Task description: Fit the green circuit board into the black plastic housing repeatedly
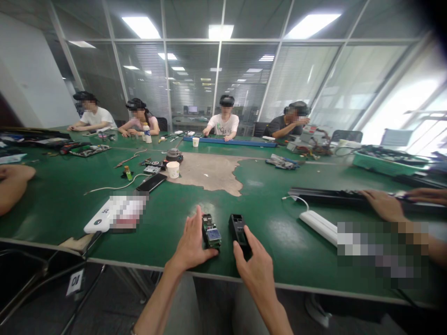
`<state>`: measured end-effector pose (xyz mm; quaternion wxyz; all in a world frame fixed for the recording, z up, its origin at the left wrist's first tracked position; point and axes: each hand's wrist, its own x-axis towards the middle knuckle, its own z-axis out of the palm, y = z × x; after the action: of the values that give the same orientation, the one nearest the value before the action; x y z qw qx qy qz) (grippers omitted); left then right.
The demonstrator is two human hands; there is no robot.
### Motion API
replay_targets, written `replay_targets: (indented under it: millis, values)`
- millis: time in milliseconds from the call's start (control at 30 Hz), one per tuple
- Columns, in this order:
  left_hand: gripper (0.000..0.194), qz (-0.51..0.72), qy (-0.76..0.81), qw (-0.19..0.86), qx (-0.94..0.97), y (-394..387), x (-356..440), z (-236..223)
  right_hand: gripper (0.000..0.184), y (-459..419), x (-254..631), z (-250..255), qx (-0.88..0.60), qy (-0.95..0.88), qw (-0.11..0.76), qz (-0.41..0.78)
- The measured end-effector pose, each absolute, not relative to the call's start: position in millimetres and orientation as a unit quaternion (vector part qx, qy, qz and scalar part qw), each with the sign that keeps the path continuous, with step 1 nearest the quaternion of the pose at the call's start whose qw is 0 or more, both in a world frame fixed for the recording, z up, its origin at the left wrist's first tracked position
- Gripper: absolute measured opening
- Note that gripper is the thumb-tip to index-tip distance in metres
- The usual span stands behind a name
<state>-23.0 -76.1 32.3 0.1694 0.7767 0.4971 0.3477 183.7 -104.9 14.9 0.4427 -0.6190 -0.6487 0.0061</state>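
Observation:
My left hand [190,244] sits at the left side of a small green circuit board with a display [211,231], its thumb reaching under the board's near end. Just to the right stands a black plastic casing [238,231], and my right hand [253,265] has its fingers around the casing's near end. Both objects rest on the green table mat [272,242] close to its front edge. The two objects are apart, with a narrow gap between them.
A white power strip [318,227] and black rail [331,196] lie to the right, where a co-worker's hands [384,204] rest. A black phone [152,182], paper cup [172,169] and white power bank [98,222] lie ahead left. Several seated people wearing headsets line the table.

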Motion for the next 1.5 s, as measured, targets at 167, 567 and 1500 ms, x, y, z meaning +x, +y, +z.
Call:
replay_targets:
  millis: [167,567,1500]
  values:
    - [0.135,0.355,0.502,0.167,0.771,-78.6,-22.7,32.2,0.058,-106.3,183.6,9.1,-0.613,-0.670,0.419,0.006]
    - [0.124,0.367,0.481,0.172,0.778,-79.0,-25.8,28.9,0.054,-112.9,136.0,54.0,-0.531,-0.690,0.485,0.084]
    - [0.114,0.329,0.515,0.106,0.784,-77.3,-35.9,24.9,0.045,-102.3,117.4,44.4,-0.564,-0.737,0.364,0.077]
